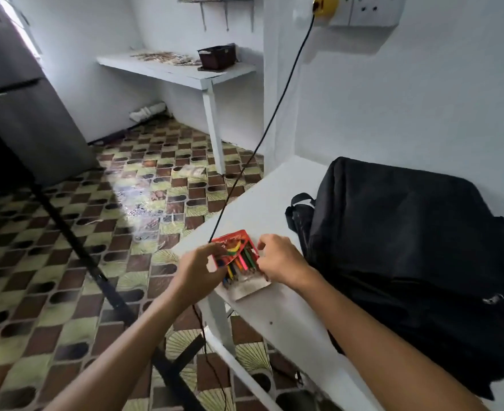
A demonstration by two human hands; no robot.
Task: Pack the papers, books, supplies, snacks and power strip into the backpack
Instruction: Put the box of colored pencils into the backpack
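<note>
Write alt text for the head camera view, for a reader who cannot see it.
Both hands, left hand and right hand, hold a red box of coloured pencils at the edge of a white table. A closed black backpack lies to the right; a black cable runs up to a yellow plug.

Red box of coloured pencils (236, 256) open at table edge, beside flat-lying black backpack (408, 262)
</note>
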